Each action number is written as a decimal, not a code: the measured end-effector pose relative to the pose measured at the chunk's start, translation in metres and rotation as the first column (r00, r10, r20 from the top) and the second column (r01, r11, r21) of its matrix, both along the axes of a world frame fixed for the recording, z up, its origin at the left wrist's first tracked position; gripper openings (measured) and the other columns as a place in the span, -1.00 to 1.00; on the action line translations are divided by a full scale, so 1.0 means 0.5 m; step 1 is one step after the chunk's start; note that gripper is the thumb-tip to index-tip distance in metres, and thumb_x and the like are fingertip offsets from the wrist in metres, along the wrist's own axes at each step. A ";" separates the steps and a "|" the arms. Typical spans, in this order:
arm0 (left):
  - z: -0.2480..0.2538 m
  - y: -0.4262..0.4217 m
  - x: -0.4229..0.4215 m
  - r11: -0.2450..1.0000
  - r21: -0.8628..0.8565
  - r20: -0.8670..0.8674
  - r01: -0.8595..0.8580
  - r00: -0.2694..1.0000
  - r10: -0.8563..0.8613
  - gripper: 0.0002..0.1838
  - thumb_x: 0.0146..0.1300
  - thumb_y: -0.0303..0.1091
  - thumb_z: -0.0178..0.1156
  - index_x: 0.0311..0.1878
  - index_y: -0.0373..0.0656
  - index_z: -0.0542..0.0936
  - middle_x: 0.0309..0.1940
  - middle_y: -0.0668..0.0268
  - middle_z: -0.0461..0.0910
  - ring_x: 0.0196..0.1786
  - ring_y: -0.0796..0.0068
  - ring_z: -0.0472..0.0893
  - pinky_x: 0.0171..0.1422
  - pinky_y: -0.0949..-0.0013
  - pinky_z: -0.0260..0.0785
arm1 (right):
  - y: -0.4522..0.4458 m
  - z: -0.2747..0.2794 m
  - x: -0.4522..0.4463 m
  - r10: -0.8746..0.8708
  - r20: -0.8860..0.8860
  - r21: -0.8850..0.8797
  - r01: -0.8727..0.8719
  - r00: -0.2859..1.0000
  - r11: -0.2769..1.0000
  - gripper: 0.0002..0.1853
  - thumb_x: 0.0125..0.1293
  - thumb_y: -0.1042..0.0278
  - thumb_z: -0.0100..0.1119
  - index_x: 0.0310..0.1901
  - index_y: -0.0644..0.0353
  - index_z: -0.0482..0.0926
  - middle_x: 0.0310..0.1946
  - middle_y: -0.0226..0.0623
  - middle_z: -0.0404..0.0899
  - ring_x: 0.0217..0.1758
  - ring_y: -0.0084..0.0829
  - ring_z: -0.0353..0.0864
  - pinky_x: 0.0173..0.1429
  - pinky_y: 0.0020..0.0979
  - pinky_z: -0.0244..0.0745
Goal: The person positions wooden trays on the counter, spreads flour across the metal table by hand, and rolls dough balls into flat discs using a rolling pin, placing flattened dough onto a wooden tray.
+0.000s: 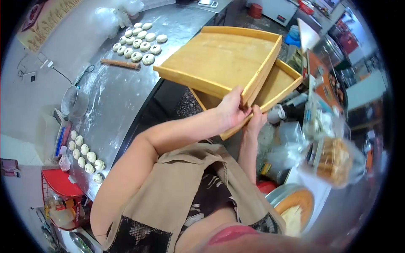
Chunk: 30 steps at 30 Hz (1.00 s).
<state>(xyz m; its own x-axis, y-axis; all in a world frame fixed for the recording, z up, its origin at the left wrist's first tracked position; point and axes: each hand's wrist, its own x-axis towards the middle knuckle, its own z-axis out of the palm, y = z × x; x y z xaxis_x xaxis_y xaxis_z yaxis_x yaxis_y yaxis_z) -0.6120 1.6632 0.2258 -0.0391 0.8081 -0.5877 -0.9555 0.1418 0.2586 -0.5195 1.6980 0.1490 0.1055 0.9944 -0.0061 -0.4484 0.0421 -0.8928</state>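
Note:
My left hand [233, 109] is closed around the near corner of a shallow wooden tray [219, 59] with raised edges; nothing lies in it. Under it sits a second wooden tray [278, 84], turned at an angle and partly hidden by the upper one. Fingers of my right hand [256, 120] are wrapped over the near edge of this lower tray, close beside my left hand. Both trays are held in the air, past the edge of the metal worktop [112, 101].
Several round dough pieces [137, 43] lie at the worktop's far end, near a rolling pin [120, 64]. More dough pieces [84, 149] sit at the near left, below a metal sieve [75, 101]. Right of me are a bag of bread [333, 160] and a round metal pan [282, 194].

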 end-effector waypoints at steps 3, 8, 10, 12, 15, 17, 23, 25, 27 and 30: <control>0.035 0.160 -0.116 0.998 -0.025 -0.078 -0.066 0.995 0.064 -0.68 0.34 -0.17 0.03 0.04 -0.16 0.44 -0.07 0.21 0.46 -0.02 0.35 0.46 -0.02 0.32 0.44 | 0.185 0.008 -0.134 0.120 -0.063 -0.037 -0.123 0.991 0.992 -0.45 0.08 0.55 0.05 0.19 0.43 0.34 0.02 -0.09 0.52 -0.01 -0.23 0.60 0.07 -0.31 0.56; 0.048 0.415 -0.359 0.984 -0.012 -0.132 -0.177 0.976 0.173 -0.64 0.35 -0.18 0.02 0.10 -0.17 0.41 -0.03 0.20 0.43 0.02 0.33 0.44 0.05 0.31 0.41 | 0.458 -0.023 -0.417 0.283 -0.167 -0.068 -0.297 0.944 0.952 -0.48 0.09 0.53 0.04 0.16 0.42 0.38 -0.01 -0.09 0.54 -0.07 -0.25 0.62 0.02 -0.32 0.57; -0.003 0.515 -0.502 0.988 -0.041 -0.208 -0.149 0.969 0.137 -0.59 0.35 -0.10 0.00 0.13 -0.16 0.41 0.01 0.18 0.44 0.05 0.31 0.45 0.04 0.32 0.43 | 0.555 -0.058 -0.548 0.262 -0.159 -0.037 -0.271 0.952 0.962 -0.52 0.09 0.54 0.06 0.11 0.43 0.41 -0.01 -0.12 0.53 -0.01 -0.29 0.58 0.03 -0.37 0.53; -0.033 0.604 -0.637 0.993 -0.005 -0.215 -0.117 0.970 0.113 -0.58 0.35 -0.07 -0.01 0.13 -0.15 0.42 0.02 0.17 0.45 0.05 0.30 0.46 0.04 0.32 0.43 | 0.642 -0.067 -0.673 0.267 -0.143 -0.067 -0.279 0.953 0.958 -0.53 0.08 0.55 0.08 0.09 0.45 0.41 -0.03 -0.15 0.53 -0.03 -0.30 0.57 0.03 -0.38 0.52; -0.094 0.720 -0.805 0.976 -0.168 -0.232 -0.142 0.967 0.100 -0.65 0.30 -0.09 0.05 0.03 -0.10 0.44 -0.06 0.22 0.45 -0.01 0.36 0.46 -0.05 0.29 0.44 | 0.764 -0.137 -0.805 0.387 -0.075 -0.197 -0.394 0.919 0.898 -0.58 0.02 0.52 0.10 -0.02 0.46 0.47 -0.12 -0.18 0.55 -0.10 -0.32 0.57 -0.04 -0.37 0.51; -0.106 0.759 -0.858 0.953 -0.221 -0.301 -0.207 0.944 0.135 -0.75 0.27 -0.16 0.11 -0.07 -0.04 0.45 -0.17 0.28 0.44 -0.10 0.39 0.46 -0.07 0.27 0.42 | 0.821 -0.185 -0.860 0.443 -0.088 -0.299 -0.448 0.892 0.843 -0.62 0.00 0.53 0.10 -0.08 0.43 0.50 -0.14 -0.21 0.55 -0.14 -0.32 0.57 -0.05 -0.38 0.50; -0.121 0.845 -0.988 0.912 -0.268 -0.302 -0.311 0.926 0.227 -0.79 0.26 -0.25 0.12 -0.08 -0.05 0.46 -0.18 0.32 0.45 -0.11 0.46 0.47 -0.11 0.33 0.43 | 0.952 -0.316 -0.985 0.741 -0.187 -0.516 -0.706 0.645 0.484 -0.59 0.14 0.55 -0.02 0.08 0.28 0.39 -0.14 -0.26 0.48 -0.16 -0.35 0.55 -0.18 -0.33 0.58; -0.159 0.838 -0.993 0.899 -0.295 -0.319 -0.323 0.920 0.226 -0.80 0.26 -0.28 0.13 -0.07 -0.08 0.48 -0.19 0.34 0.48 -0.11 0.46 0.48 -0.13 0.35 0.44 | 0.999 -0.382 -1.003 0.875 -0.127 -0.631 -0.719 0.467 0.292 -0.64 0.25 0.44 -0.01 0.10 0.25 0.37 -0.13 -0.20 0.50 -0.15 -0.29 0.57 -0.22 -0.21 0.62; -0.211 0.823 -0.996 0.892 -0.294 -0.353 -0.343 0.907 0.232 -0.76 0.27 -0.32 0.12 -0.01 -0.12 0.48 -0.16 0.34 0.50 -0.12 0.46 0.50 -0.14 0.37 0.45 | 1.064 -0.438 -1.010 0.952 -0.151 -0.657 -0.747 0.266 0.104 -0.60 0.33 0.27 0.02 0.13 0.30 0.34 -0.12 -0.12 0.54 -0.17 -0.25 0.62 -0.19 -0.19 0.65; -0.261 0.765 -0.982 0.873 -0.320 -0.350 -0.367 0.903 0.251 -0.66 0.31 -0.38 0.11 0.14 -0.20 0.44 0.00 0.31 0.52 -0.07 0.47 0.53 -0.11 0.41 0.47 | 1.217 -0.340 -0.985 0.942 -0.314 -0.813 -0.478 -0.122 -0.333 -0.47 0.37 0.04 0.06 0.12 0.39 0.36 -0.16 0.00 0.65 -0.27 -0.20 0.71 -0.23 -0.24 0.69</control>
<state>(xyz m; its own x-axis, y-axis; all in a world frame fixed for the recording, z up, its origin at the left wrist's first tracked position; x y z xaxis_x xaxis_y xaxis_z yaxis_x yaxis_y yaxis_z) -1.1031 2.0457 0.0954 -0.4641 0.4507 -0.7625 -0.8564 -0.0083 0.5163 -1.0119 2.3064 -0.0209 -0.4833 -0.2321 -0.8442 0.8109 -0.4822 -0.3316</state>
